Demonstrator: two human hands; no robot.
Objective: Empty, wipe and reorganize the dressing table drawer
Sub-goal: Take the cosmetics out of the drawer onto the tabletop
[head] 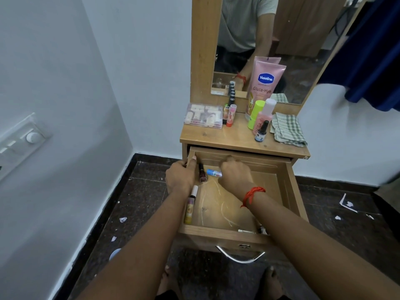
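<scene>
1. We see the light-brown wooden drawer (pixel 289 191) of the dressing table pulled out in the lower middle of the frame. Its curved metal handle (pixel 240 257) is at the near edge.
2. The left hand (pixel 179 176) is at the drawer's left wall, near the far corner. The thumb lies over the rim and the fingers wrap the outside, so it grips the wall.
3. The right hand (pixel 234 172), with a red thread band (pixel 252 194) on its wrist, reaches into the far end of the drawer, knuckles up and fingers curled down.
4. A small blue-and-white tube (pixel 213 172) sticks out of that hand toward the left. The fingers pinch its other end, which we cannot see.
5. Between the two hands, a dark red nail polish bottle (pixel 202 173) with a black cap lies along the left wall, just beside the left hand.
6. Lower along the same wall lies a pink-and-yellow tube (pixel 190 206) with a white cap, beside the left wrist.
7. A small metal piece (pixel 245 231) sits at the drawer's near right; we cannot tell what it is.
8. On the wooden table top (pixel 216 137), above the drawer, we find these things from left to right:
   - a clear plastic box (pixel 203 115)
   - a tall pink Vaseline tube (pixel 265 83) leaning on the mirror (pixel 281 29)
   - a lime-green bottle (pixel 255 113)
   - a pink bottle (pixel 265 115) with a white cap
   - a small black-capped dropper bottle (pixel 261 132)
   - a folded green-checked cloth (pixel 287 129)
</scene>
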